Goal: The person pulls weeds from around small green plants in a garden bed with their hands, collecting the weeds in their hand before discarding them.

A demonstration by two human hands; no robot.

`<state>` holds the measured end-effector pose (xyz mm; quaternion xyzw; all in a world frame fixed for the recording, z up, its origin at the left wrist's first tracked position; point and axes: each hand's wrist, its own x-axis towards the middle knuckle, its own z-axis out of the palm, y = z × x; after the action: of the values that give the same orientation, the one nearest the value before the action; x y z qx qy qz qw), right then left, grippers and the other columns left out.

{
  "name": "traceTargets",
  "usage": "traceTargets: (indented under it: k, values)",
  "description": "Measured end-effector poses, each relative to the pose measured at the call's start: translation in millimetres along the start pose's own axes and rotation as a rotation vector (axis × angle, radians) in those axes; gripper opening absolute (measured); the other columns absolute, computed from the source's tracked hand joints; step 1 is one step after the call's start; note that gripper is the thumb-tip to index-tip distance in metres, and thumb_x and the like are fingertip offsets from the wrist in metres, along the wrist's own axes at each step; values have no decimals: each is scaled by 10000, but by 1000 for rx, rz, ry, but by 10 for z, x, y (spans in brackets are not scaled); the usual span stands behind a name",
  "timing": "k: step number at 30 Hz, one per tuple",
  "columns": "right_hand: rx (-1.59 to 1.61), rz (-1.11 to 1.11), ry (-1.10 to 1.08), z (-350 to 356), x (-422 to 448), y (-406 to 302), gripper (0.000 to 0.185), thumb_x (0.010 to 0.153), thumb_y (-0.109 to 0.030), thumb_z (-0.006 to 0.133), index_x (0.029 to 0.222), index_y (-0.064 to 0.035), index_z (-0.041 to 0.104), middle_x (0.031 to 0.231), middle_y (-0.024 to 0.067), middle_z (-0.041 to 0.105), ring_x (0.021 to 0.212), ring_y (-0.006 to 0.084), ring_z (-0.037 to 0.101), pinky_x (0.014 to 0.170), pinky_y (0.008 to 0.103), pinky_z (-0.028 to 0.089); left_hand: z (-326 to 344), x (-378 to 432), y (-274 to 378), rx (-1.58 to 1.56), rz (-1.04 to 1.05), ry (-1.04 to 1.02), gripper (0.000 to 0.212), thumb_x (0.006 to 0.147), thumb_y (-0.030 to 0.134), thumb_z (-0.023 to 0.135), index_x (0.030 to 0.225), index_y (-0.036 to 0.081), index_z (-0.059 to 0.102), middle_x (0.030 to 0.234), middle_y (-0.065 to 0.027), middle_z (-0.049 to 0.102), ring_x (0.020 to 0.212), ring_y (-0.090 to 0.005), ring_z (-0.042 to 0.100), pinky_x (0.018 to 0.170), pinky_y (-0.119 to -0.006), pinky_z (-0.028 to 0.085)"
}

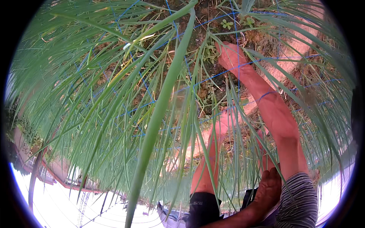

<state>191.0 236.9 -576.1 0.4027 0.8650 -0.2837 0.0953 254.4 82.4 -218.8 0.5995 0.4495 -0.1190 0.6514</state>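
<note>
My right hand (231,55) reaches down to the soil below a blue string net (212,77). Its fingertips are by a clump of small, low-growing weeds (210,52), and what they touch is partly hidden. Long tubular leaves of onion plants (171,82) hang across the view around that arm, which wears a striped sleeve (298,196). My left hand (266,185) is low in the view, crossed over near the striped sleeve and dark shorts, fingers bent; its palm side is hidden.
A bare leg (204,173) and foot stand on a pale dirt strip (251,105) behind the leaves. Another small weed (226,24) grows from the dark soil (199,37). Dense onion leaves fill the left side. Poles (35,176) and a building (48,173) show at lower left.
</note>
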Motion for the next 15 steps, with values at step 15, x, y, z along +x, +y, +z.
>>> traceTargets:
  k: [15]
  values:
    - [519,182,374,-137,214,-59,339,682,73,575,983,-81,577,1358,210,367,1034,402,561,814,459,506,26,11,-169,-235,-166,83,441,760,132,519,1148,-79,527,1199,-216,487,940,-264,528,759,-351,410]
